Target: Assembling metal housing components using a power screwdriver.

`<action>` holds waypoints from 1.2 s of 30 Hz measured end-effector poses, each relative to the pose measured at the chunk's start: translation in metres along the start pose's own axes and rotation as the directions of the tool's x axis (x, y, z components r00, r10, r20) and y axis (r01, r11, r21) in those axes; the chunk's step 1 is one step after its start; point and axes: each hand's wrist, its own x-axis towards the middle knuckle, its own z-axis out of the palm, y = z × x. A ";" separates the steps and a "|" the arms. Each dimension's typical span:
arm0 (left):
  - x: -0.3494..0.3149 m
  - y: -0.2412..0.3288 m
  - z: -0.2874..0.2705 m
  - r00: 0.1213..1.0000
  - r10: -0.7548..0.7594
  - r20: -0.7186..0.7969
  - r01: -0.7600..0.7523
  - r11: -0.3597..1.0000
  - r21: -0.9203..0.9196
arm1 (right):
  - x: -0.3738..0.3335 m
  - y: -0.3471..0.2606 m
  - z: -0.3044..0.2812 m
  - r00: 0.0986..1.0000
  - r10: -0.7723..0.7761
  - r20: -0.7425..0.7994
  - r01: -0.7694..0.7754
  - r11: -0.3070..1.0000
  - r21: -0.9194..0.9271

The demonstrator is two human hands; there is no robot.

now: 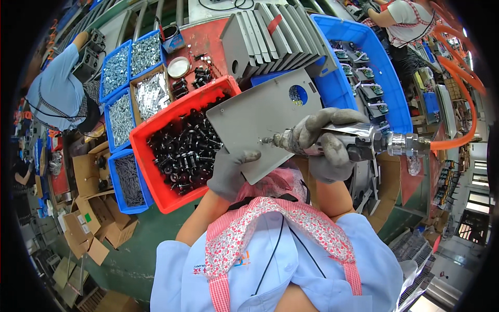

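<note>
My right hand (330, 143), in a grey glove, is wrapped around a silver air screwdriver (358, 139). An orange air hose (457, 141) runs from its back end. Its bit points left, over the face of a flat grey metal plate (249, 122); I cannot tell whether the tip touches. My left hand (231, 170), also gloved, grips the plate by its lower left edge, thumb on top. The plate is tilted and has a round hole near its upper right corner. Just left of it, a red bin (169, 205) holds many black screw-like parts with wide heads.
Grey bent metal panels (275, 39) stand stacked behind the plate. A large blue bin (397, 99) at right holds small assemblies. Several blue trays of hardware (122, 117) and a box of metal pieces (152, 96) line the left. Other people work at far left and far right.
</note>
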 end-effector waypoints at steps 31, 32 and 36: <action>0.024 0.000 -0.017 0.979 0.075 0.192 -0.128 0.951 0.281 | 0.006 -0.012 0.005 0.991 0.050 -0.126 -0.086 0.951 -0.297; 0.021 0.001 -0.013 0.980 0.126 0.151 -0.173 0.918 0.356 | 0.008 -0.019 0.007 0.983 0.097 -0.158 -0.135 0.958 -0.251; 0.006 0.011 0.012 0.934 0.243 0.263 -0.333 0.859 0.388 | -0.005 -0.047 0.009 0.949 0.206 -0.240 -0.265 0.933 -0.244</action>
